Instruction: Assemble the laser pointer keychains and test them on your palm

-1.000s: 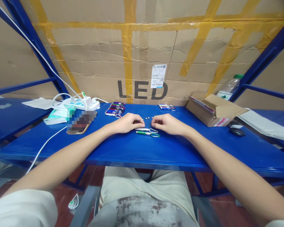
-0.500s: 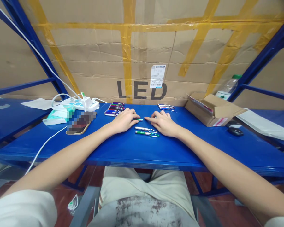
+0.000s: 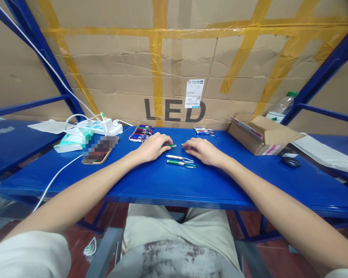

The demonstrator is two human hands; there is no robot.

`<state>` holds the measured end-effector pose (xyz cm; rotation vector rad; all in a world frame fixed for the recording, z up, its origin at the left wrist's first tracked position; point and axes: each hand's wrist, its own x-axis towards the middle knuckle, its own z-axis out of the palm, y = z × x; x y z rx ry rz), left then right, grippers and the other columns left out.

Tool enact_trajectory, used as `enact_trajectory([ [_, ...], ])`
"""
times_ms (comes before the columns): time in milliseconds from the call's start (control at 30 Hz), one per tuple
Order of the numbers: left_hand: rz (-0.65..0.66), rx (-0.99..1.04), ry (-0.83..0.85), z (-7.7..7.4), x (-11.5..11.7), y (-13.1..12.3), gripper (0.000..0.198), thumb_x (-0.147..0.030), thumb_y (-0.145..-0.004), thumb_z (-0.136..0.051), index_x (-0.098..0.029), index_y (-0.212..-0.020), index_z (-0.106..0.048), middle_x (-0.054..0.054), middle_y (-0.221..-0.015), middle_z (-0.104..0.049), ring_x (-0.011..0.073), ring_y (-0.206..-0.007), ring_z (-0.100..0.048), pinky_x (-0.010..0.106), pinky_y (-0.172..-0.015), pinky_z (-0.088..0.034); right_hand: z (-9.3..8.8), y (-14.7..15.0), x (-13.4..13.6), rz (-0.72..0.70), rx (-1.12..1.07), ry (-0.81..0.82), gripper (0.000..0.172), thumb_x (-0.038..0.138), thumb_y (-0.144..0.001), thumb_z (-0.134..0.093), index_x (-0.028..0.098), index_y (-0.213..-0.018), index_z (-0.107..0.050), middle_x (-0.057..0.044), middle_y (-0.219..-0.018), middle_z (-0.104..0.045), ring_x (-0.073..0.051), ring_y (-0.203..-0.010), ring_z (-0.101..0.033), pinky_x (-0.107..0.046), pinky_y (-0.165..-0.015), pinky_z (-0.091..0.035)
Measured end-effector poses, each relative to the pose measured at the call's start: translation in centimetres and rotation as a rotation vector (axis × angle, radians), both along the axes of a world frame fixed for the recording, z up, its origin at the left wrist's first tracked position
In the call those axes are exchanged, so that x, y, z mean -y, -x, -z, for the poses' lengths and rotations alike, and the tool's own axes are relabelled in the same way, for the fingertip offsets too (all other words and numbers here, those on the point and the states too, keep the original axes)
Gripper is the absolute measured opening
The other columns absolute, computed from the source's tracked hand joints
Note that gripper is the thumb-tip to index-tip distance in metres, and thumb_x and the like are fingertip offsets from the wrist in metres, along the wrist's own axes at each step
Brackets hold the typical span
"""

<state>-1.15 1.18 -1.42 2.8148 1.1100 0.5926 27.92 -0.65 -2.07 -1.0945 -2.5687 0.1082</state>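
Observation:
Between thumb and fingers, my left hand (image 3: 156, 147) pinches a short green penlight piece (image 3: 173, 146), its end pointing right. My right hand (image 3: 204, 151) faces it across a small gap, fingers curled towards the thumb; a tiny pale thing shows at the fingertips, too small to name. Below the hands a silver penlight (image 3: 175, 157) and a green penlight (image 3: 175, 163) lie side by side, each with a carabiner clip on its right end. Behind my left hand is a row of several coloured penlights (image 3: 139, 133); a smaller group of penlights (image 3: 203, 131) lies behind my right hand.
On the left of the blue table (image 3: 150, 183) are a phone (image 3: 100, 150), a tissue pack (image 3: 71, 143) and a power strip (image 3: 100, 126) with white cables. To the right stand an open cardboard box (image 3: 263, 135), a black mouse (image 3: 290, 161) and a plastic bottle (image 3: 282, 108). A large carton (image 3: 118, 77) rises behind.
My right hand has drawn slightly right, its index finger going from stretched out to curled. More of the green piece shows beyond my left fingertips.

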Motion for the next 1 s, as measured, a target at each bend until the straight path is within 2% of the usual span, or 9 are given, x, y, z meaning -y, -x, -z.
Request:
enact_trajectory([
  [100, 0.005, 0.084, 0.006, 0.0, -0.1, -0.2, 0.024, -0.034, -0.109, -0.062, -0.021, -0.125, -0.074, 0.009, -0.119, -0.076, 0.0283, -0.111, -0.066, 0.043, -0.102, -0.051, -0.2, 0.1, 0.1, -0.008, 0.025, -0.014, 0.024, 0.026, -0.111, -0.056, 0.023, -0.124, -0.076, -0.012, -0.122, -0.077, -0.03, -0.113, -0.071, -0.041, -0.097, -0.051],
  [267, 0.011, 0.279, 0.039, 0.0, -0.2, -0.6, 0.029, -0.035, -0.107, -0.063, -0.02, -0.128, -0.076, 0.01, -0.122, -0.077, 0.0248, -0.105, -0.072, 0.04, -0.1, -0.055, -0.3, 0.1, 0.1, -0.02, -0.002, -0.004, 0.016, 0.02, -0.107, -0.06, 0.021, -0.108, -0.077, -0.011, -0.112, -0.077, -0.028, -0.105, -0.072, -0.038, -0.092, -0.052],
  [467, 0.03, 0.452, 0.251, 0.1, -0.1, -1.0, 0.025, -0.038, -0.1, -0.072, -0.019, -0.116, -0.076, 0.008, -0.114, -0.081, 0.0228, -0.098, -0.075, 0.037, -0.09, -0.059, 0.0, -0.1, -0.1, 0.018, -0.044, 0.027, 0.004, 0.019, -0.102, -0.065, 0.022, -0.101, -0.068, -0.008, -0.105, -0.075, -0.025, -0.097, -0.07, -0.036, -0.087, -0.051],
  [733, 0.097, 0.503, 0.444, 0.6, -0.1, -1.3, 0.035, -0.046, -0.094, -0.078, -0.017, -0.114, -0.076, 0.011, -0.111, -0.083, 0.0234, -0.095, -0.077, 0.039, -0.089, -0.062, -0.4, 0.3, 0.6, 0.016, -0.124, 0.045, 0.005, 0.022, -0.103, -0.059, 0.023, -0.099, -0.061, -0.006, -0.098, -0.073, -0.022, -0.085, -0.064, -0.033, -0.079, -0.046],
  [867, 0.104, 0.489, 0.427, 0.4, 0.2, -1.4, 0.035, -0.046, -0.094, -0.077, -0.017, -0.113, -0.077, 0.01, -0.108, -0.083, 0.0232, -0.095, -0.076, 0.038, -0.088, -0.06, -0.8, 0.6, 1.1, 0.069, -0.273, 0.089, 0.006, 0.028, -0.1, -0.062, 0.023, -0.098, -0.061, -0.004, -0.093, -0.075, -0.021, -0.079, -0.064, -0.033, -0.074, -0.046],
  [1000, 0.095, 0.427, 0.298, -0.1, 0.9, -1.4, 0.029, -0.044, -0.098, -0.074, -0.019, -0.113, -0.079, 0.006, -0.106, -0.082, 0.0215, -0.093, -0.074, 0.035, -0.086, -0.057, -0.9, 0.8, 1.1, 0.093, -0.406, 0.122, 0.011, 0.032, -0.093, -0.068, 0.023, -0.089, -0.063, -0.002, -0.086, -0.074, -0.02, -0.075, -0.064, -0.032, -0.071, -0.048],
])
